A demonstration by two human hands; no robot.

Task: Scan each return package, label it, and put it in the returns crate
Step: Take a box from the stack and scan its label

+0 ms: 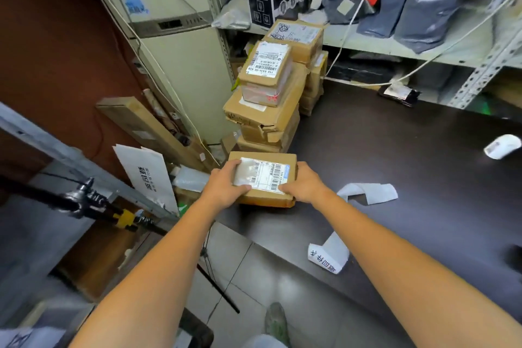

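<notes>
Figure: packing station, seen from the near side.

**Edges and room.** A dark table [409, 167] fills the right half of the scene. Its near edge runs diagonally toward the right, and its left edge meets a stack of cardboard boxes [268, 113] at the far-left end. Most of the tabletop to the right lies bare. Two curled white label strips rest on it, one [370, 192] just right of the hands and one [329, 253] overhanging the near edge. A white handheld device [502, 145] lies at the far right. Left of the table the floor gap is crowded by a white paper bag [149, 175] and a tripod leg [113, 210]. A metal shelf [423, 51] bounds the far side.

**Task object.** The cardboard package [291, 162], shipping label up, sits at the table's near-left corner, just near the stack. Whether it rests on the top or is held just off it cannot be told.

**Hand pose.** Both forearms reach forward, nearly parallel. The left hand [226, 188] clasps the package's left end, fingers curled over the top and thumb lying on the label. The right hand [303, 182] clasps the right near corner, thumb on the label and fingers wrapped round the side.
</notes>
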